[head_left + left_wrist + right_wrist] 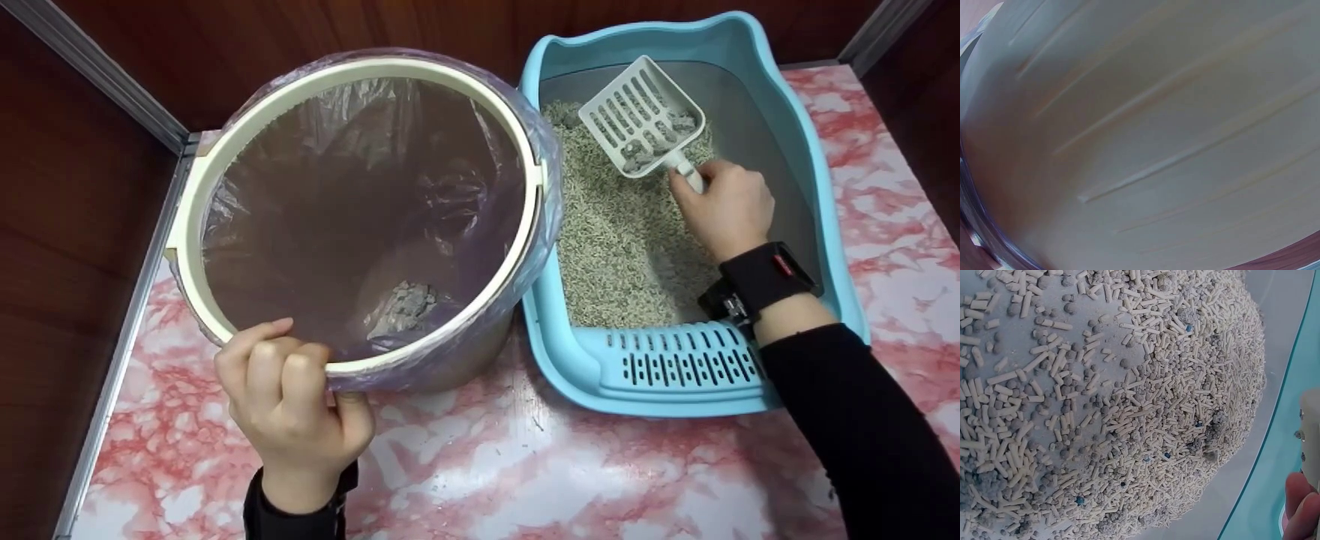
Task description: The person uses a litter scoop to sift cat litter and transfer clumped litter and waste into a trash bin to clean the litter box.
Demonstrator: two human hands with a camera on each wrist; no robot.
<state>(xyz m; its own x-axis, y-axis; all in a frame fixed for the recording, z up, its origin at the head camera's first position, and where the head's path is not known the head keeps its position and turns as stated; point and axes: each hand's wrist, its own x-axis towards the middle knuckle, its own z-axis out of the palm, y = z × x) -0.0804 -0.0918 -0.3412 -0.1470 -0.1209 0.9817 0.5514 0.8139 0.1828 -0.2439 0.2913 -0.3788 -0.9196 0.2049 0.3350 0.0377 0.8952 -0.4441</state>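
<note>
My right hand (727,210) grips the handle of a pale slotted litter scoop (630,105), which is over the litter and carries several grey clumps. Beneath it is a blue litter box (825,225) with pellet litter (615,247) heaped toward its left side. In the right wrist view, the litter (1185,399) shows pale sticks, grey bits and a few blue specks; fingertips (1300,509) hold the scoop at the right edge. My left hand (292,397) holds the near rim of a cream bin (193,247) lined with a clear purplish bag. Grey clumps (405,307) lie inside the bag.
The bin and litter box stand side by side on a red-and-white marbled surface (465,465). Dark wooden panels (67,247) close off the left and back. A slotted step (682,360) forms the box's front. The bin's ribbed outer wall (1185,135) fills the left wrist view.
</note>
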